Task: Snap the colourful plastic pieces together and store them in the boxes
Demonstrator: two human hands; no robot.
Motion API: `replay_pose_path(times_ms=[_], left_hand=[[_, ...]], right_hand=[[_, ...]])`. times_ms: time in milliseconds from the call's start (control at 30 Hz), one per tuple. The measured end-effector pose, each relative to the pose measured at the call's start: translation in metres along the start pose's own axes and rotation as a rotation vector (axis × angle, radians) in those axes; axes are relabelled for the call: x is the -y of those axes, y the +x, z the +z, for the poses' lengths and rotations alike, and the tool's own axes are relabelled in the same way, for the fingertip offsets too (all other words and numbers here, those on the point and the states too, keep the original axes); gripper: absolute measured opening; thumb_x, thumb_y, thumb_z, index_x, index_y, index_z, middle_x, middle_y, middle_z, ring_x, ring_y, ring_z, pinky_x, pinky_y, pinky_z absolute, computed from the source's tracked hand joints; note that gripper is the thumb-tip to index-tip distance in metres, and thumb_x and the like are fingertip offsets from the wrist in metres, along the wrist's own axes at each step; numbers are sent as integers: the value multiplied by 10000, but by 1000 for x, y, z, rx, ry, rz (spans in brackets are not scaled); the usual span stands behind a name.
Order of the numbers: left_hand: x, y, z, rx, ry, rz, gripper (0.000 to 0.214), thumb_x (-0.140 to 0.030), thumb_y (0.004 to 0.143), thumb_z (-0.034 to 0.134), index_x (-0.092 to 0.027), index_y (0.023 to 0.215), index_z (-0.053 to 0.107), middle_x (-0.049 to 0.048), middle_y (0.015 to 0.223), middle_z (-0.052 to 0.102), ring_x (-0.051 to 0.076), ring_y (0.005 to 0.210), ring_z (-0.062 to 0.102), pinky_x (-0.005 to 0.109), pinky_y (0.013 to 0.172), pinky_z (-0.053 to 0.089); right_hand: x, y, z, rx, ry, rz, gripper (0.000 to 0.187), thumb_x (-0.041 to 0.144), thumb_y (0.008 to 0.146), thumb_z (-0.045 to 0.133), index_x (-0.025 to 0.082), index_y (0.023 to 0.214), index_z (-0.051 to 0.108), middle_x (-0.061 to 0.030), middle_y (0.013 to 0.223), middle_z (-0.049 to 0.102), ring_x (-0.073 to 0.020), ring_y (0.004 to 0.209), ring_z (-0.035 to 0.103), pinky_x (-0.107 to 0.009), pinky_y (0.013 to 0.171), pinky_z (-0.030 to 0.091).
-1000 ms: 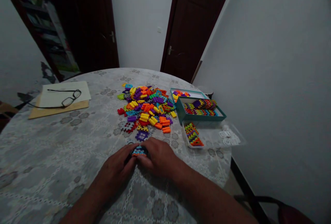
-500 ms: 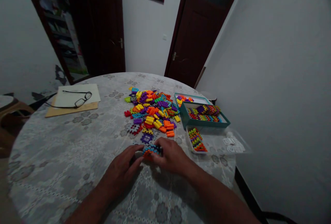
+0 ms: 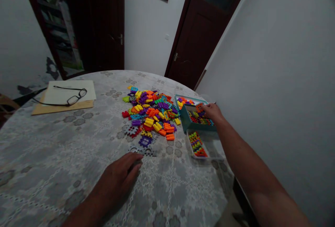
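Note:
My left hand [image 3: 121,171] lies on the table with its thumb and fingers apart. Its fingertips are by two flat grey interlocking plastic pieces [image 3: 149,152], and it holds nothing that I can see. Over at the right, my right hand [image 3: 214,111] pinches an orange interlocking block [image 3: 199,107] above a teal box [image 3: 185,119]. Rows of colourful assembled blocks [image 3: 196,117] fill that box; the right hand covers part of them. A loose heap of building pieces [image 3: 153,111] is spread at mid-table, with a purple window-shaped piece [image 3: 145,141] at its near edge.
A clear plastic tub [image 3: 190,146] with stacked blocks stands in front of the teal box. Behind that box, its lid [image 3: 197,100] holds more pieces. Eyeglasses [image 3: 73,99] lie on papers [image 3: 49,108] at the left. A wall runs along the right side.
My right hand has carried the blue-and-orange block from beside my left hand to above the teal box. My left hand has stayed near its place; the grey pieces by it now show.

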State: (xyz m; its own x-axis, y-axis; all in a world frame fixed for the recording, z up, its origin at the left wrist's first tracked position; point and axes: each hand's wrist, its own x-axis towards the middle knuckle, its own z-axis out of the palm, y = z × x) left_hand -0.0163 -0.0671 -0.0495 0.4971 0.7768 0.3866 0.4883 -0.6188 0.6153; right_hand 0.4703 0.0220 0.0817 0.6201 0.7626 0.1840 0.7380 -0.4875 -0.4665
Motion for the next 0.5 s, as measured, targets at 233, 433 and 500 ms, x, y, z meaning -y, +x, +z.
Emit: replay_pose_path(times_ms=[233, 433, 500], left_hand=[[-1, 0, 1, -5, 14, -6, 262, -370, 1056, 562, -272, 1140, 790, 40, 1116, 851, 230, 967, 832, 324, 887, 685], [-1, -2, 1, 44, 19, -23, 273, -378, 1069, 544, -268, 1140, 784, 53, 1124, 844, 231, 985, 826, 328, 894, 681], [-1, -2, 1, 47, 21, -27, 269, -380, 1066, 547, -270, 1135, 782, 50, 1116, 844, 230, 978, 825, 327, 893, 680]], right_hand=[[-10, 21, 21, 42, -214, 127, 436, 443, 961, 648, 65, 1038, 851, -225, 929, 820, -345, 985, 794, -349, 825, 571], [-8, 21, 29, 10, -267, 140, 429, 400, 954, 676, 87, 1210, 818, -232, 1062, 827, -361, 1123, 777, -364, 926, 572], [-7, 19, 31, -11, -265, 137, 436, 374, 939, 699, 82, 1249, 796, -241, 1097, 821, -362, 1143, 769, -364, 939, 570]])
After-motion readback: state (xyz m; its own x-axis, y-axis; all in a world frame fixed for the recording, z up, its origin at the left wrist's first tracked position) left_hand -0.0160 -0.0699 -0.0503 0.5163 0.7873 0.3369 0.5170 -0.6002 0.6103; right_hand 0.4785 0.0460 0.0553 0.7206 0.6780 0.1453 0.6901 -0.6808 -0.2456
